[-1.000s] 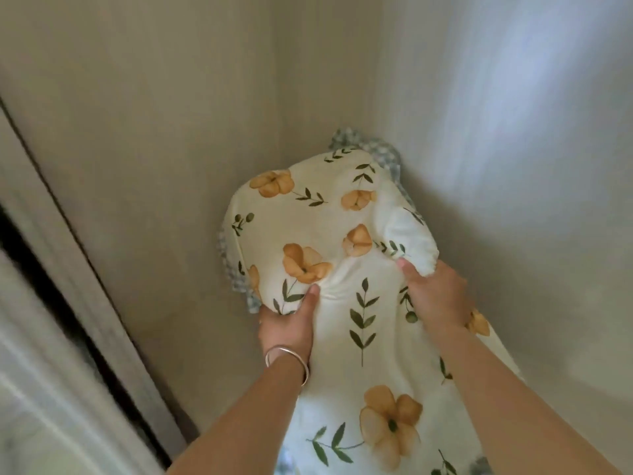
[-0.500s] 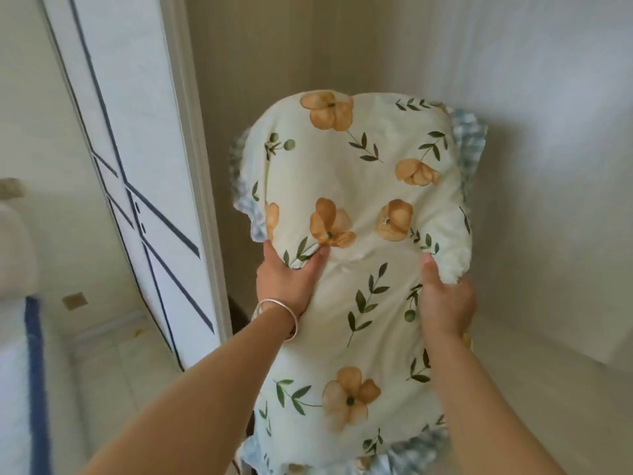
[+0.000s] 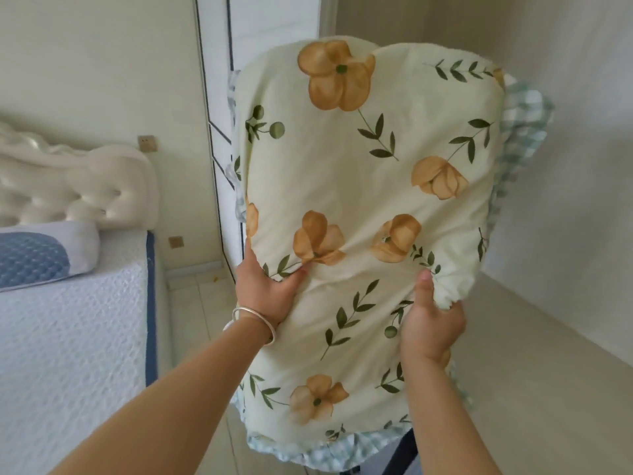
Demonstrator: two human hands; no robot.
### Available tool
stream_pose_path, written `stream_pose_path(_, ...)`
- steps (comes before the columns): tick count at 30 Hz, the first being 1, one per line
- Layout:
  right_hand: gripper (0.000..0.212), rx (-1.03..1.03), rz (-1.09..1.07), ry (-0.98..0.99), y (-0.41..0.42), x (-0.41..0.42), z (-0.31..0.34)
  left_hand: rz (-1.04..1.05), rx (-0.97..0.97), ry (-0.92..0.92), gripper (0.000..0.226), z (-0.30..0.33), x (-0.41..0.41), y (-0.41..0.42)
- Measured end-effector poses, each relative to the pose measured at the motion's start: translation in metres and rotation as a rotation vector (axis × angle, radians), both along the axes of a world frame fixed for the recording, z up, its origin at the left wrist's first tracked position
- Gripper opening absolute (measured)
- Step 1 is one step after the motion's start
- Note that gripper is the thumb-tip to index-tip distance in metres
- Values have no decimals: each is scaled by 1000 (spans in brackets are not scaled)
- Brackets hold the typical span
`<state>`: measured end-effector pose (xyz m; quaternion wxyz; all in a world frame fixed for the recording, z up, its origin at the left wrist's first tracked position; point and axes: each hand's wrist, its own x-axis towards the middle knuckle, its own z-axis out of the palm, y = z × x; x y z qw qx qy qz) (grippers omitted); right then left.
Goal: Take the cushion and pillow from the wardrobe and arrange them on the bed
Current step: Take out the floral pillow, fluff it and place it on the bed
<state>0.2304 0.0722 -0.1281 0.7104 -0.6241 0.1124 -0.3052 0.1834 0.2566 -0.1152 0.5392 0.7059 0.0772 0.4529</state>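
Observation:
I hold a cream pillow (image 3: 359, 186) printed with orange flowers and green leaves, edged with a green checked frill, upright in the air in front of me. My left hand (image 3: 267, 289), with a silver bangle on the wrist, grips its left edge. My right hand (image 3: 431, 320) pinches the fabric on its right side. The bed (image 3: 68, 320) with a white quilted mattress lies at the left, below the pillow's height. The wardrobe's pale inner wall (image 3: 565, 166) shows at the right.
A blue and white pillow (image 3: 41, 255) lies on the bed against a cream tufted headboard (image 3: 68, 186). A white wardrobe door (image 3: 219, 132) with dark lines stands behind the floral pillow. Tiled floor (image 3: 198, 303) runs between bed and door.
Both hands have lifted the floral pillow up and out of the wardrobe. My view has swung left, so the bed and headboard have come into sight.

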Motion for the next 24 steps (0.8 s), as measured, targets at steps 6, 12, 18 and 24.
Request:
stream_pose_path(6, 14, 35, 185, -54, 93, -19, 10, 138, -8, -62, 77, -4, -38, 86)
stream_pose_path(12, 16, 28, 341, -60, 204, -6, 8, 299, -55, -60, 81, -11, -46, 189)
stream_pose_path(18, 27, -26, 445, -43, 306, 24, 11, 386, -87, -49, 81, -20, -32, 288)
stream_pose_path(24, 39, -185, 512, 42, 386, 55, -2, 406, -161, -11, 84, -42, -15, 360)
